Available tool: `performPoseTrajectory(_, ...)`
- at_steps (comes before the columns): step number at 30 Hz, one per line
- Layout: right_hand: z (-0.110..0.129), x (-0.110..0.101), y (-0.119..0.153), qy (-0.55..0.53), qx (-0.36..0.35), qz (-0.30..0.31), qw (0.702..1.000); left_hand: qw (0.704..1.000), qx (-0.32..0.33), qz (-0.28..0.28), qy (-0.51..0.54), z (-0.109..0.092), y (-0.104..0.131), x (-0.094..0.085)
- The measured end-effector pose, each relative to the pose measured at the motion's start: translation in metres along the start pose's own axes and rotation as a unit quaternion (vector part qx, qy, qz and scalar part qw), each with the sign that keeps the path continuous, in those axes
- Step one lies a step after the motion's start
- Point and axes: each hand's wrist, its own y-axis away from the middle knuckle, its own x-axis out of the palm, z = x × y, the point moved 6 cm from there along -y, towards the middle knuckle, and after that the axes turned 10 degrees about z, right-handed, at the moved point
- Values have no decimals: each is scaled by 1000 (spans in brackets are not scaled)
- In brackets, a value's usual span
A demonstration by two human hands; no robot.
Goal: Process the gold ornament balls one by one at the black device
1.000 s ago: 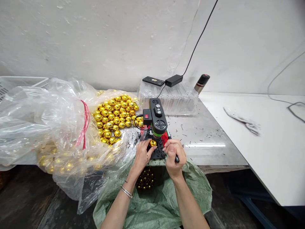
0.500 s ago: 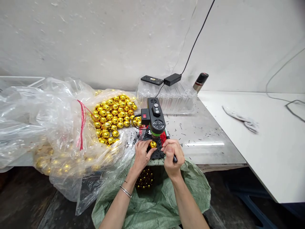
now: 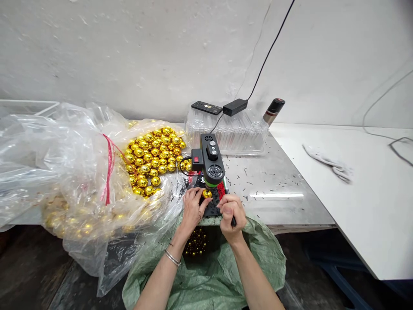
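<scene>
A single gold ball (image 3: 207, 193) sits under the head of a black machine (image 3: 213, 161). My left hand (image 3: 192, 206) holds this ball between thumb and fingers. My right hand (image 3: 232, 214) is closed round the black lever handle (image 3: 234, 221) at the machine's right side. Small red pieces (image 3: 221, 190) lie between the machine and the lever. To the left, many gold balls (image 3: 155, 153) rest in an open clear plastic bag (image 3: 80, 172). Below my hands hangs a green sack (image 3: 206, 275), with more gold balls (image 3: 195, 241) inside.
Behind the machine, a clear plastic tray (image 3: 241, 133) carries a black power adapter (image 3: 235, 107) and a dark flat device (image 3: 207, 107). A flask (image 3: 273, 111) stands beside it. Black scraps litter the metal tabletop (image 3: 277, 172). A glove (image 3: 329, 162) lies on the white table (image 3: 361, 206).
My right hand has moved slightly left with the lever handle. The gold ball and my left hand stay almost in place beneath the machine head.
</scene>
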Motion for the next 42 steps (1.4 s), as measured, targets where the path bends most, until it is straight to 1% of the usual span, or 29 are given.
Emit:
performPoseTrajectory(3, -9, 4, 10, 8, -34, -2, 999, 1000, -3, -1, -3, 0, 1, 0)
performPoseTrajectory(6, -15, 7, 17, 14, -51, -28, 998, 1000, -4, -4, 3, 0, 1, 0)
performPoseTrajectory(12, -21, 11, 22, 6, -41, -42, 998, 1000, -3, -8, 2, -1, 0, -1)
performPoseTrajectory(14, -21, 11, 24, 9, -47, -34, 998, 1000, -3, -6, 2, -2, 0, -1)
performPoseTrajectory(17, -20, 15, 24, 21, -62, -4, 998, 1000, -8, 3, 6, -2, 1, -1)
performPoseTrajectory(18, -19, 15, 23, 19, -62, -6, 998, 1000, -9, 3, 7, -1, 0, -1)
performPoseTrajectory(21, -14, 9, 14, -15, -32, -51, 998, 1000, -9, -6, 14, 0, -3, 0)
performPoseTrajectory(22, -11, 7, 8, -27, -13, -63, 998, 1000, -8, -10, 18, 0, -4, -1)
performPoseTrajectory(24, -5, 2, -6, -36, 37, -68, 996, 999, -7, -21, 31, 0, -4, -2)
performPoseTrajectory(26, 1, -3, -21, -40, 88, -56, 994, 998, -4, -33, 43, -3, 3, -6)
performPoseTrajectory(28, 6, -6, -31, -52, 115, -42, 991, 998, 5, -38, 48, -9, 18, -11)
performPoseTrajectory(30, 9, -8, -34, -61, 121, -36, 990, 998, 22, -26, 45, -17, 37, -16)
performPoseTrajectory(32, 8, -8, -31, -61, 116, -43, 990, 998, 40, -8, 37, -23, 51, -24)
performPoseTrajectory(34, 6, -6, -24, -60, 110, -55, 991, 999, 44, -12, 22, -23, 54, -38)
performPoseTrajectory(35, 4, -5, -21, -60, 108, -61, 990, 999, 35, -27, 12, -18, 50, -48)
performPoseTrajectory(37, 1, -4, -16, -62, 108, -66, 990, 997, -9, -81, -13, 1, 33, -71)
performPoseTrajectory(38, 0, -3, -15, -62, 108, -65, 990, 993, -44, -103, -26, 16, 23, -82)
performPoseTrajectory(40, -1, -2, -13, -61, 107, -62, 990, 983, -111, -136, -44, 49, 3, -97)
performPoseTrajectory(42, -1, -2, -13, -62, 103, -59, 991, 978, -141, -150, -33, 79, -13, -102)
